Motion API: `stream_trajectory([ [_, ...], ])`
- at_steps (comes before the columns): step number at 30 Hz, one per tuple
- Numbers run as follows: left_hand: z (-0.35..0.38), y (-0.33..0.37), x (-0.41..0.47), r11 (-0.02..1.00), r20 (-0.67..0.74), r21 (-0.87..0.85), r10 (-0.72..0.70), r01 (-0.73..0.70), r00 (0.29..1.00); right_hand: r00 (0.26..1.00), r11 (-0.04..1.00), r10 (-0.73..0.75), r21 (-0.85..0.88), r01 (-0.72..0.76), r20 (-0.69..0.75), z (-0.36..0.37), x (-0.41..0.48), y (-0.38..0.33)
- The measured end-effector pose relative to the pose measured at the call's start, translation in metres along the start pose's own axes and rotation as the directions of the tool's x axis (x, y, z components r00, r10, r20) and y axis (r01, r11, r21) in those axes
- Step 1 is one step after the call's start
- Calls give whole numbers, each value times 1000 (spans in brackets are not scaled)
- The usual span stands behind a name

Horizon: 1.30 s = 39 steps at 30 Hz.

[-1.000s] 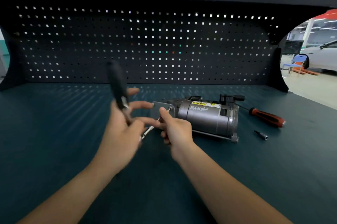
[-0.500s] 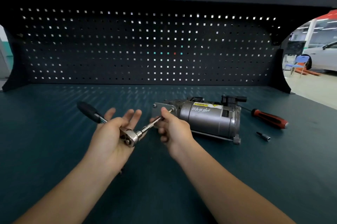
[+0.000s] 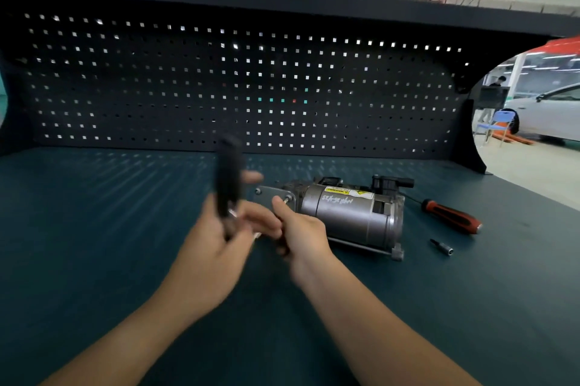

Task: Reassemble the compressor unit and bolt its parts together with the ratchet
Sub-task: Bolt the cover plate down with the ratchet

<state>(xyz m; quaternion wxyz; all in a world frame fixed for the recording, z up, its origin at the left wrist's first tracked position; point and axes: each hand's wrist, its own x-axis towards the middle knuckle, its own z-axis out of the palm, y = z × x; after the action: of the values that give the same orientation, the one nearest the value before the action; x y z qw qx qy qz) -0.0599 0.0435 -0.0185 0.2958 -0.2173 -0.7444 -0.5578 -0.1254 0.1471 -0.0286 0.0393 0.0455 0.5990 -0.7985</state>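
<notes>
The grey cylindrical metal compressor [image 3: 348,216] lies on its side on the dark teal surface [image 3: 94,228]. Its long axis runs left to right, and its flat end plate [image 3: 268,192] faces my hands. It sits just right of both hands. My right hand [image 3: 303,230] is the nearer, with its thumb tip up at the plate beside a bolt. Its fingers are curled tight, pinching what I judge to be the drive shaft of the black-handled steel ratchet [image 3: 229,178], though the shaft is hidden. My left hand [image 3: 216,244] grips the handle low down. The handle stands upright and blurred, with my fingers loosely round it and one pointing forward. The coming swing should turn about that left-right axis.
</notes>
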Motion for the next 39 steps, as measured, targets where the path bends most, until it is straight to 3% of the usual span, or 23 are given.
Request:
stream_trajectory([
  [1,0,1,5,966,-100,-223,-154,129,983,1000,1000,23,8,-23,-8,1,1,-1],
  [2,-2,-1,9,857,-148,-461,-329,230,933,999,998,52,30,-51,-6,3,3,-1],
  [4,-9,-10,14,544,-127,-789,-599,285,791,995,993,96,68,-97,9,5,3,-2],
  [6,-13,-14,16,386,-81,-878,-702,283,708,993,991,116,61,-118,34,6,3,0],
  [7,-14,-14,16,420,-93,-858,-694,296,714,991,991,122,54,-125,47,6,3,1],
  [10,-12,-12,13,833,-224,-478,-422,278,879,993,995,98,-17,-97,68,4,2,2],
  [12,-11,-8,6,994,-118,-80,-83,74,989,999,996,23,-82,-20,43,1,2,3],
  [15,-5,-5,-5,942,256,287,99,-173,962,998,994,-65,-84,67,18,-2,0,5],
  [18,-2,-5,-10,895,325,365,136,-256,936,996,999,-49,3,49,73,0,-4,6],
  [20,2,0,-6,977,142,179,93,-118,986,998,999,-16,28,15,53,0,-2,4],
  [22,2,2,1,958,-108,-249,-174,143,979,999,998,16,58,-19,49,2,1,3],
  [25,-3,-11,8,520,-126,-807,-612,279,780,992,988,54,137,-70,113,4,3,3],
  [26,-5,-14,8,406,-94,-875,-675,263,732,990,987,57,142,-75,128,4,3,4],
  [27,-6,-14,9,372,-89,-892,-699,255,710,989,986,58,145,-78,139,4,3,6],
  [28,-6,-13,8,437,-121,-859,-679,266,724,987,985,56,155,-80,154,5,3,8],
  [29,-4,-11,8,579,-176,-765,-609,282,773,985,983,58,161,-85,165,5,3,9],
  [31,-2,-7,5,891,-230,-402,-319,209,919,985,986,54,149,-78,162,5,4,11],
  [32,-4,-7,2,975,-143,-198,-129,99,981,989,991,37,125,-56,145,5,5,13],
  [33,-4,-5,-1,999,-16,-38,33,-33,999,992,994,20,104,-33,128,4,6,15],
  [35,-4,-5,-5,945,243,215,194,-248,951,991,991,-7,131,-11,134,3,5,17],
  [37,-5,-10,-7,722,461,458,308,-520,833,983,973,-42,233,-2,181,3,2,19],
  [38,-4,-13,-7,687,488,467,326,-557,810,981,964,-42,264,-9,188,3,2,18],
  [39,-2,-12,-7,763,437,426,298,-487,849,983,964,-29,264,-20,181,4,3,17],
])
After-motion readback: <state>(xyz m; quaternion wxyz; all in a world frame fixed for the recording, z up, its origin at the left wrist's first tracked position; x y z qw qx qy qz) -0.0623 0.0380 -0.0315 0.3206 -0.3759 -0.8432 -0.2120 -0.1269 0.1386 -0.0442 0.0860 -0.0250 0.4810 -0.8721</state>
